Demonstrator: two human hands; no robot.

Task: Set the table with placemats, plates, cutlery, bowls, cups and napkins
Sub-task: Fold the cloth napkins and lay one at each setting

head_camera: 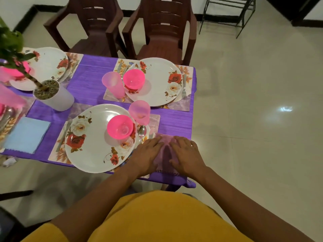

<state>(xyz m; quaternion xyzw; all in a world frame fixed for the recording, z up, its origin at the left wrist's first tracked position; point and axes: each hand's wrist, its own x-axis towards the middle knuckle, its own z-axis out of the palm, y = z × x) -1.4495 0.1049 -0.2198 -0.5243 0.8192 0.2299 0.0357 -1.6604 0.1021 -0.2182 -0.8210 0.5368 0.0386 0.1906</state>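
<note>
Yellow clothing [157, 217] is filling the bottom of the view, and from it both forearms are reaching to the table's near right corner. Taking the near floral plate [97, 138] as the landmark: the purple table [90, 72] is carrying 4 place settings, and this plate is lying on its patterned placemat [57, 152], likely so the setting is facing whoever sits at this edge. Behind the plate, a second floral plate [157, 84] is sitting in front of 2 brown chairs. To the plate's left, a light blue napkin [26, 135] is lying flat. To the plate's right, just beside its rim, a pinkish-purple napkin [166, 154] is lying on the table's corner. The left hand [148, 154] and right hand [185, 154] are both pressing on it with fingers straight and spread, gripping nothing, apparently smoothing it flat. The napkin is looking soft, folded and scallop-edged along its near side. On the plate's right part a pink bowl [120, 126] is resting; behind that, a translucent pink cup [139, 111] is standing upright. A spoon [142, 131] is lying between plate and napkin.
</note>
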